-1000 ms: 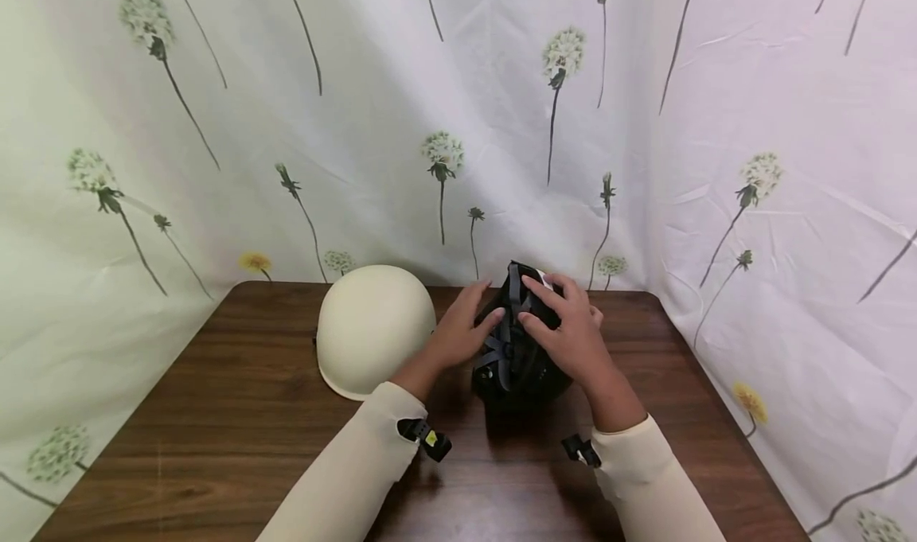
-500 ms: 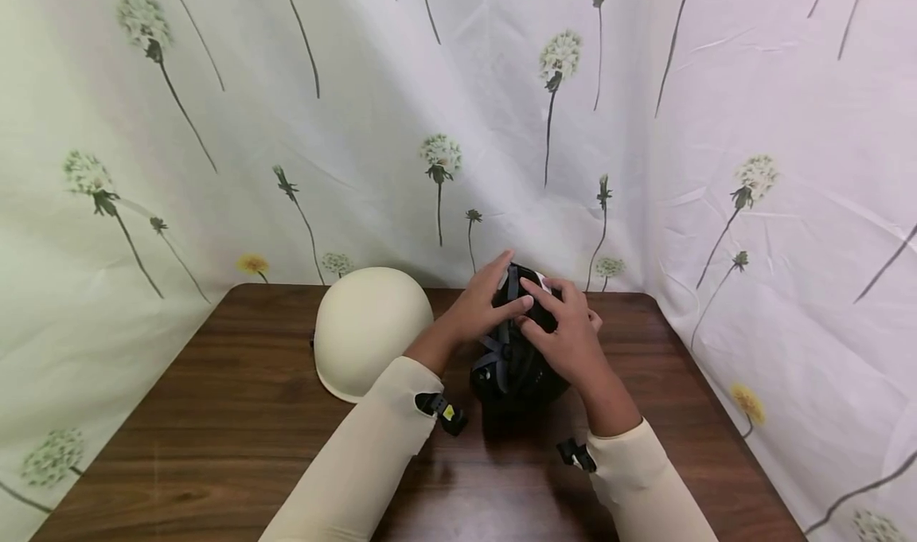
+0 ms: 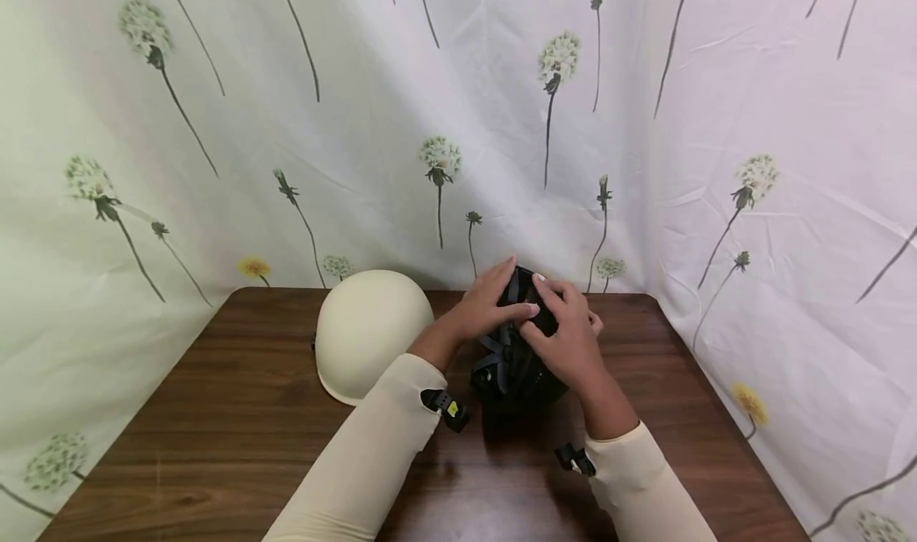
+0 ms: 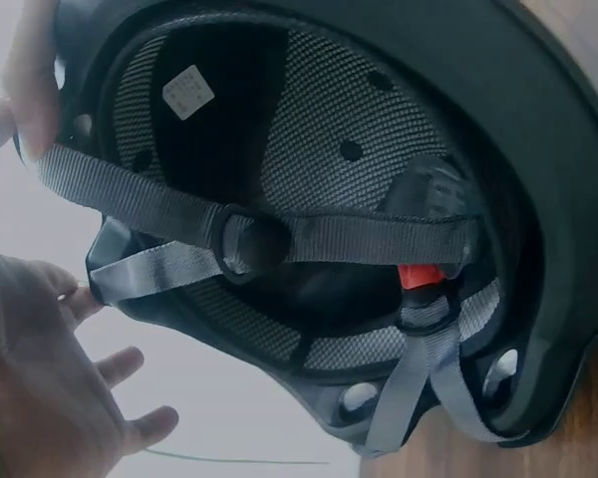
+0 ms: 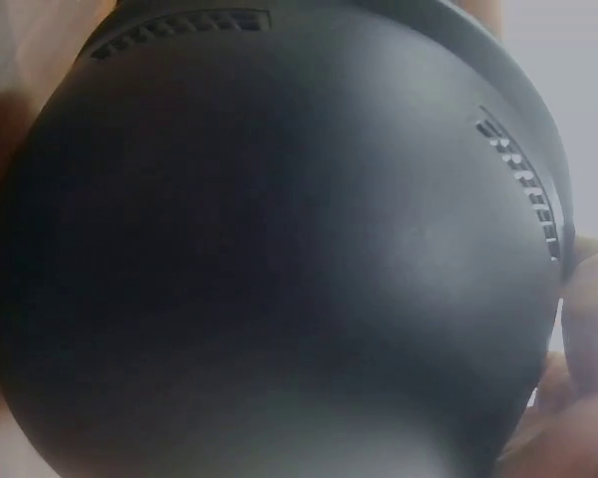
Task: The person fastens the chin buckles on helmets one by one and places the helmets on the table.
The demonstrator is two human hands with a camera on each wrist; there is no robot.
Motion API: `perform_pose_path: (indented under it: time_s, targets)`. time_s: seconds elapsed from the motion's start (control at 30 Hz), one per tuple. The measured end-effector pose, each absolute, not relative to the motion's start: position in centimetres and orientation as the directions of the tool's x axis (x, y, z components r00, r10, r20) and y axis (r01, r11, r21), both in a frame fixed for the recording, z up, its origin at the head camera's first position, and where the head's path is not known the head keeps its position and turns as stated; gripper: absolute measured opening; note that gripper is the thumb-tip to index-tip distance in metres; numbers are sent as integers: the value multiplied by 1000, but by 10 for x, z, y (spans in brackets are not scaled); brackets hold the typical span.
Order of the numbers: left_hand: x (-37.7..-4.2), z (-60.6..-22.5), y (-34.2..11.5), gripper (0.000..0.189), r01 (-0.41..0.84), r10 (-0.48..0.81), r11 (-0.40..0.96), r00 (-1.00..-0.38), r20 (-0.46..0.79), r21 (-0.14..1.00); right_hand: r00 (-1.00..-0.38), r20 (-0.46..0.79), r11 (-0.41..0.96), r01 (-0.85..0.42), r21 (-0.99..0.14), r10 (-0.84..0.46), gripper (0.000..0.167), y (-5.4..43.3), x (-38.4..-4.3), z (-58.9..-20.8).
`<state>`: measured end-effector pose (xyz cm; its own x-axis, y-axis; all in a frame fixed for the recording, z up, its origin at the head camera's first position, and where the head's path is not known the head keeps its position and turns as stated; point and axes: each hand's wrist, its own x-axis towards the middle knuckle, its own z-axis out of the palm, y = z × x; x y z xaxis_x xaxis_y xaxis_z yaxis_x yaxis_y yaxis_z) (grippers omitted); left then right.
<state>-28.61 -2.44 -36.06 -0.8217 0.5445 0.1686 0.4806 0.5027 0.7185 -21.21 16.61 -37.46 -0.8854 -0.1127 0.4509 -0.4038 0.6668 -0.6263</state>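
Observation:
A black helmet [image 3: 526,391] is tilted on its side on the table, with its padded inside turned toward me. Grey chin straps [image 4: 349,237] cross the inside, with a red buckle piece [image 4: 421,276]. My left hand [image 3: 476,311] is at the upper edge, thumb over the strap side; in the left wrist view its lower fingers [image 4: 123,366] are spread beside the rim. My right hand [image 3: 573,339] grips the helmet's upper right edge, with some fingers hidden behind it. In the right wrist view the smooth outer shell [image 5: 279,249] with vent slots fills most of the picture.
A cream helmet [image 3: 372,331] stands dome up on the left, close to my left forearm. Beneath both helmets is a dark wooden table [image 3: 215,446]. Behind the table hangs a white flower-printed cloth [image 3: 372,128].
My left hand has moved right and slightly up, bringing its thumb across the strap side toward the right hand. The right index finger has shifted slightly. Both helmets stay in place.

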Motion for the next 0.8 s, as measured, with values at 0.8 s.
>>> perform_pose_path:
  time_s: [0.8]
  targets:
    - [-287,-355,-20,97,477,518,640,-847,120,602,-937,343,707,-284,-648,-62,107,170,-202,-384]
